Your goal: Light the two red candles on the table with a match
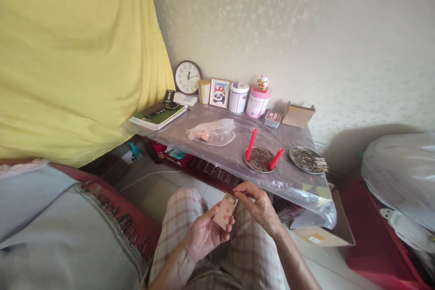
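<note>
A small matchbox [224,213] with red characters on its face lies in my left hand [206,233], whose fingers are wrapped around its sides. Its far end is partly slid out, with pale match ends visible inside. At that end, my right hand [256,204] has thumb and forefinger pinched together; whatever sits between them is too small or hidden to make out. Beyond the hands, two red candles [251,145] stand tilted in a round metal dish [246,163] filled with dark bits. Several pale sticks lie on the edge of a second dish [290,153] to its right.
On the plastic-covered table [190,152] are a crumpled plastic bag [220,132], books [158,115], a clock [188,77], a panda picture [219,94], and canisters [239,98]. A cardboard box [340,217] stands beneath the right end. A red sofa with a grey cover [64,235] is at left.
</note>
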Action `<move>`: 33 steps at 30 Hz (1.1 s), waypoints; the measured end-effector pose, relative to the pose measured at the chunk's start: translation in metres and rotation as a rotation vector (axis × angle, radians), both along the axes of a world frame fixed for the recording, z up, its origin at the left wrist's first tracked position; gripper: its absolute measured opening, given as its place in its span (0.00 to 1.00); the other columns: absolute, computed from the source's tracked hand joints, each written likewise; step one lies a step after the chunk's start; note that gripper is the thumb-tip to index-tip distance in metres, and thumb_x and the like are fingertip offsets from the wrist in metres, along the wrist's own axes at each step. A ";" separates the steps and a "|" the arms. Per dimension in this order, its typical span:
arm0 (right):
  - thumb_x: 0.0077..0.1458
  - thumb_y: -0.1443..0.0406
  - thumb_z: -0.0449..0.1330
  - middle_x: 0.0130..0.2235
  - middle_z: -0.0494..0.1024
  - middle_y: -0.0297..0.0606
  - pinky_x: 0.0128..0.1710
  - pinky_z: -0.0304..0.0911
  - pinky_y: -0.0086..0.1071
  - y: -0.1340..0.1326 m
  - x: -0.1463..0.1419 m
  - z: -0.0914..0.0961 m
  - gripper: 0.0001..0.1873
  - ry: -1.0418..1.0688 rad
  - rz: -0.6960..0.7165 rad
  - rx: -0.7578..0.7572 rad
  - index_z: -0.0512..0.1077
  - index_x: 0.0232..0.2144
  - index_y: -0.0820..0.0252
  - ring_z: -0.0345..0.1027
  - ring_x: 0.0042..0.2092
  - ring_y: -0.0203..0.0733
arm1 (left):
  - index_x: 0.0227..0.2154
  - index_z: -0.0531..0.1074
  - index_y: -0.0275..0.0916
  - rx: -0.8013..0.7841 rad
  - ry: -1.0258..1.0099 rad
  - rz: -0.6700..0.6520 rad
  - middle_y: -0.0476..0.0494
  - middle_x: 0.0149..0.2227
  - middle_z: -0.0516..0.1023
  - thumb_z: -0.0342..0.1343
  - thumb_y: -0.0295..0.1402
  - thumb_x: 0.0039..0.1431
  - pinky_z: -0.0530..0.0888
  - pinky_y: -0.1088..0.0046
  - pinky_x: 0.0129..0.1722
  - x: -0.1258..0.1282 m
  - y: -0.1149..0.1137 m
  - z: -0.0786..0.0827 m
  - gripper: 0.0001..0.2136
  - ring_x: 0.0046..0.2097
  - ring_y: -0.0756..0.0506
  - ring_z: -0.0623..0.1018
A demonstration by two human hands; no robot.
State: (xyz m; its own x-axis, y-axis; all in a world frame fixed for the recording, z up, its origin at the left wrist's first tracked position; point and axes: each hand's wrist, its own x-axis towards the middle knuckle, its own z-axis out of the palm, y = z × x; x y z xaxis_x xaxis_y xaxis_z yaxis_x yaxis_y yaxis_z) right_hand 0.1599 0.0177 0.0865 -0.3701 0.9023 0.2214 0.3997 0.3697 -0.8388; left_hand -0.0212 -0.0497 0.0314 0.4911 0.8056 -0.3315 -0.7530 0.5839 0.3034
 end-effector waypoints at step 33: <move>0.65 0.70 0.54 0.37 0.76 0.38 0.37 0.63 0.27 0.006 -0.004 0.033 0.10 -0.603 0.475 0.270 0.75 0.35 0.60 0.70 0.36 0.37 | 0.38 0.79 0.33 0.069 0.063 -0.097 0.38 0.31 0.84 0.66 0.46 0.51 0.70 0.75 0.29 -0.007 -0.008 -0.010 0.20 0.29 0.47 0.77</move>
